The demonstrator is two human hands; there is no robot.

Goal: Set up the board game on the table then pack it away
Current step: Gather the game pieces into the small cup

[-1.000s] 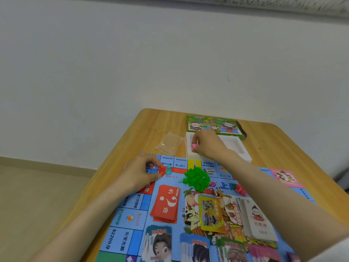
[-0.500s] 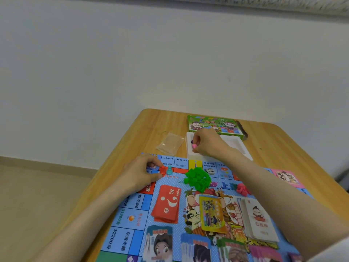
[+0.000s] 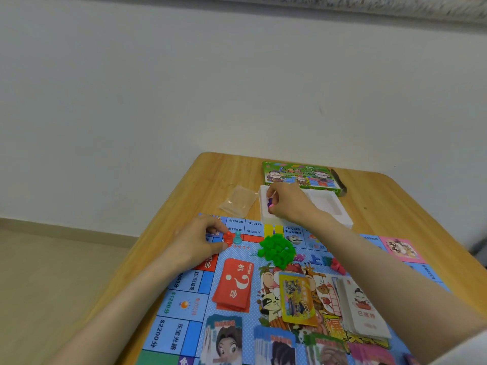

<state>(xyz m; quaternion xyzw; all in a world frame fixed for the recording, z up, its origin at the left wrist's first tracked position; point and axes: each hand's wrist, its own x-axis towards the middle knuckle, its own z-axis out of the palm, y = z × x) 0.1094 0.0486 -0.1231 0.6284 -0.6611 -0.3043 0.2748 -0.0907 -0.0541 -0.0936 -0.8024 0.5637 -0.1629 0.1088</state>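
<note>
A blue game board (image 3: 184, 299) lies open on the wooden table (image 3: 382, 206). My left hand (image 3: 196, 242) pinches a red pawn (image 3: 228, 238) standing on the board's far left corner, beside a teal pawn (image 3: 238, 237). Over the white foam tray (image 3: 340, 214) my right hand (image 3: 287, 204) pinches small pink and purple pawns (image 3: 270, 204). On the board lie a heap of green houses (image 3: 278, 248), red pieces (image 3: 338, 267), a red card deck (image 3: 233, 287), a yellow card pack (image 3: 297, 299) and a white card deck (image 3: 362, 309).
The green box lid (image 3: 300, 176) lies at the table's far edge behind the tray. A clear plastic bag (image 3: 238, 201) rests left of the tray. Stacks of character cards (image 3: 224, 341) line the board's near side. A pink card (image 3: 400, 248) lies at the right.
My right hand has shifted slightly within the tray, and a purple pawn now shows with the pink one. My left hand stays on the red pawn.
</note>
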